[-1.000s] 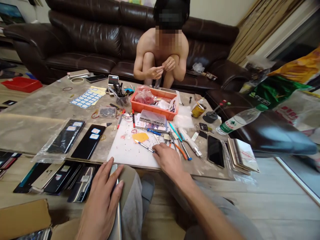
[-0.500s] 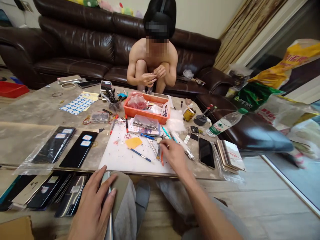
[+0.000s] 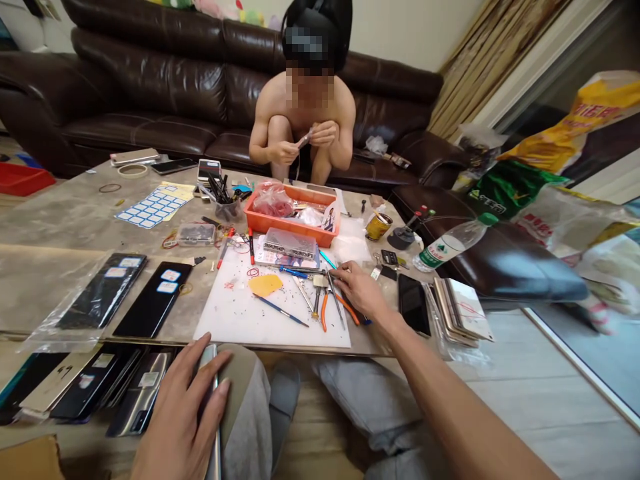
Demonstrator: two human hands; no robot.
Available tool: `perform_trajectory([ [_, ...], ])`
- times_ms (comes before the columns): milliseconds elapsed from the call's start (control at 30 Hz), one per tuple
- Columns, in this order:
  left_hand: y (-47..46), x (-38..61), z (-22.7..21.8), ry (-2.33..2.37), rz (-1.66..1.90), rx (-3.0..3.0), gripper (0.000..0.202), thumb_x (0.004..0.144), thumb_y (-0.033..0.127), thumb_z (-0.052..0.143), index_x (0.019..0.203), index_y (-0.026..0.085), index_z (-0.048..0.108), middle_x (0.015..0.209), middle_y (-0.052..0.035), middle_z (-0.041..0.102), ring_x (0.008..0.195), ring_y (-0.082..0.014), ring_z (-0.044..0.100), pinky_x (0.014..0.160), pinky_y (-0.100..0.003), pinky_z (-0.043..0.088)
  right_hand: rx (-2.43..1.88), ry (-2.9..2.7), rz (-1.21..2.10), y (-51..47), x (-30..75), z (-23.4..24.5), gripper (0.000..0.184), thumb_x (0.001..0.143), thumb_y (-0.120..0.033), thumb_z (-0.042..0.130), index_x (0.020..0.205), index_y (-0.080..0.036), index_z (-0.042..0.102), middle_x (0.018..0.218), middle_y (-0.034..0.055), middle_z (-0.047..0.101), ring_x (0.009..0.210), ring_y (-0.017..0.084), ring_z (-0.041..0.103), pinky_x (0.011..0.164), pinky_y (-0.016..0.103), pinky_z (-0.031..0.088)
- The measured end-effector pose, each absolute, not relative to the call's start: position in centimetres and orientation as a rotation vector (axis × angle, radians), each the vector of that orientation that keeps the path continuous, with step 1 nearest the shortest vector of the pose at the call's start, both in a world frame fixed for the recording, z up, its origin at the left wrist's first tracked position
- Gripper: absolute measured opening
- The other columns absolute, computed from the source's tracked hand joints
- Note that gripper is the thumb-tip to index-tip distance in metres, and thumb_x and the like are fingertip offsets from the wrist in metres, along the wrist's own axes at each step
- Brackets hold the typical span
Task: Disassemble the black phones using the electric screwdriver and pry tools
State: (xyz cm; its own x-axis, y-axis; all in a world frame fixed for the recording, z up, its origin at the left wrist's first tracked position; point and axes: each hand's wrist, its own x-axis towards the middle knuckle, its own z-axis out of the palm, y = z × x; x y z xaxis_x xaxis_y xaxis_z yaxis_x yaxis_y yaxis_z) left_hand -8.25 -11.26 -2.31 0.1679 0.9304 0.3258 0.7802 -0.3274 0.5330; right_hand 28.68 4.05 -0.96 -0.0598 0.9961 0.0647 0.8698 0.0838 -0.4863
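On my left thigh, my left hand (image 3: 193,400) lies over a slim phone (image 3: 217,433) with a silvery edge, thumb and fingers spread around it; much of the phone is hidden. My right hand (image 3: 357,287) reaches to the right side of the white mat (image 3: 225,313), fingers bent together among the tools. What its fingertips pinch, if anything, is too small to make out. Close by lie orange-handled pliers (image 3: 325,310), a slender dark metal tool (image 3: 337,303) and a small brush (image 3: 319,290). A blue thin stick (image 3: 280,310) and a yellow pad (image 3: 265,285) lie farther left.
An orange tray (image 3: 295,230) and a clear screw box (image 3: 289,244) stand behind the mat. Phones (image 3: 153,300) lie at left, another phone (image 3: 414,307) at right. A bottle (image 3: 445,250) stands at the table's right edge. Opposite, a person (image 3: 305,113) handles a small object.
My right hand has shifted slightly right and away from me, and the pliers and slender tool now show more fully. My left hand stays on the phone. The person opposite has raised a small object.
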Motion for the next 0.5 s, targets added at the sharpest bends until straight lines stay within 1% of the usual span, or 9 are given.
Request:
perform_trajectory([
  [67, -11.2, -8.2, -2.4, 1.652, 0.913, 2.205, 0.036, 0.099, 0.035, 0.046, 0.135, 0.036, 0.05, 0.154, -0.0039, 0.04, 0.139, -0.0277, 0.041, 0.113, -0.056, 0.039, -1.797, -1.877, 0.488, 3.8, 29.1, -0.8, 0.025, 0.093, -0.029, 0.056, 0.109, -0.025, 0.076, 0.132, 0.0098, 0.062, 0.112, 0.028, 0.063, 0.098, 0.039, 0.047],
  [100, -11.2, -8.2, -2.4, 1.652, 0.92, 2.203, 0.036, 0.099, 0.035, 0.046, 0.135, 0.036, 0.05, 0.154, -0.0037, 0.04, 0.139, -0.0277, 0.042, 0.113, -0.056, 0.039, -1.777, -1.801, 0.515, 3.6, 29.2, -0.7, 0.026, 0.094, -0.031, 0.055, 0.109, -0.024, 0.075, 0.131, 0.0103, 0.063, 0.114, 0.029, 0.063, 0.099, 0.04, 0.048],
  [167, -11.2, -8.3, -2.5, 1.648, 0.923, 2.2, 0.036, 0.098, 0.035, 0.046, 0.134, 0.036, 0.05, 0.154, -0.0034, 0.04, 0.139, -0.0281, 0.042, 0.113, -0.056, 0.039, -1.732, -1.63, 0.607, 2.9, 29.1, -0.4, 0.03, 0.096, -0.038, 0.05, 0.109, -0.021, 0.072, 0.117, 0.012, 0.069, 0.107, 0.029, 0.067, 0.092, 0.042, 0.054],
  [233, -11.2, -8.3, -2.6, 1.648, 0.931, 2.195, 0.035, 0.098, 0.036, 0.046, 0.133, 0.036, 0.051, 0.154, -0.0033, 0.04, 0.139, -0.0285, 0.042, 0.112, -0.056, 0.04, -1.672, -1.467, 0.734, 1.9, 28.6, 0.0, 0.034, 0.095, -0.046, 0.049, 0.108, -0.02, 0.068, 0.096, 0.0102, 0.074, 0.091, 0.027, 0.073, 0.081, 0.042, 0.06],
  [267, -11.2, -8.2, -2.6, 1.647, 0.938, 2.192, 0.035, 0.098, 0.036, 0.046, 0.133, 0.036, 0.052, 0.153, -0.0034, 0.041, 0.139, -0.0288, 0.042, 0.112, -0.057, 0.041, -1.634, -1.398, 0.8, 1.3, 28.3, 0.3, 0.036, 0.094, -0.05, 0.052, 0.107, -0.02, 0.067, 0.088, 0.0083, 0.074, 0.084, 0.027, 0.074, 0.077, 0.042, 0.062],
  [333, -11.2, -8.2, -2.6, 1.651, 0.945, 2.181, 0.034, 0.099, 0.037, 0.045, 0.132, 0.036, 0.052, 0.153, -0.0037, 0.041, 0.138, -0.0292, 0.043, 0.11, -0.058, 0.042, -1.552, -1.291, 0.911, 0.0, 27.3, 0.9, 0.038, 0.087, -0.055, 0.062, 0.103, -0.021, 0.066, 0.081, 0.0056, 0.074, 0.078, 0.026, 0.075, 0.075, 0.042, 0.063],
  [433, -11.3, -8.2, -2.5, 1.644, 0.924, 2.164, 0.034, 0.099, 0.038, 0.046, 0.132, 0.037, 0.053, 0.151, -0.0043, 0.043, 0.138, -0.0298, 0.043, 0.108, -0.06, 0.043, -1.442, -1.18, 1.016, -1.9, 25.8, 2.2, 0.044, 0.076, -0.056, 0.075, 0.102, -0.02, 0.067, 0.078, 0.004, 0.074, 0.075, 0.024, 0.075, 0.075, 0.04, 0.064],
  [500, -11.4, -8.2, -2.3, 1.639, 0.918, 2.159, 0.033, 0.098, 0.038, 0.046, 0.131, 0.036, 0.054, 0.149, -0.0052, 0.045, 0.136, -0.0297, 0.045, 0.108, -0.061, 0.044, -1.385, -1.136, 1.06, -3.0, 24.7, 3.1, 0.047, 0.072, -0.055, 0.08, 0.102, -0.02, 0.069, 0.077, 0.0031, 0.074, 0.072, 0.022, 0.074, 0.072, 0.037, 0.063],
])
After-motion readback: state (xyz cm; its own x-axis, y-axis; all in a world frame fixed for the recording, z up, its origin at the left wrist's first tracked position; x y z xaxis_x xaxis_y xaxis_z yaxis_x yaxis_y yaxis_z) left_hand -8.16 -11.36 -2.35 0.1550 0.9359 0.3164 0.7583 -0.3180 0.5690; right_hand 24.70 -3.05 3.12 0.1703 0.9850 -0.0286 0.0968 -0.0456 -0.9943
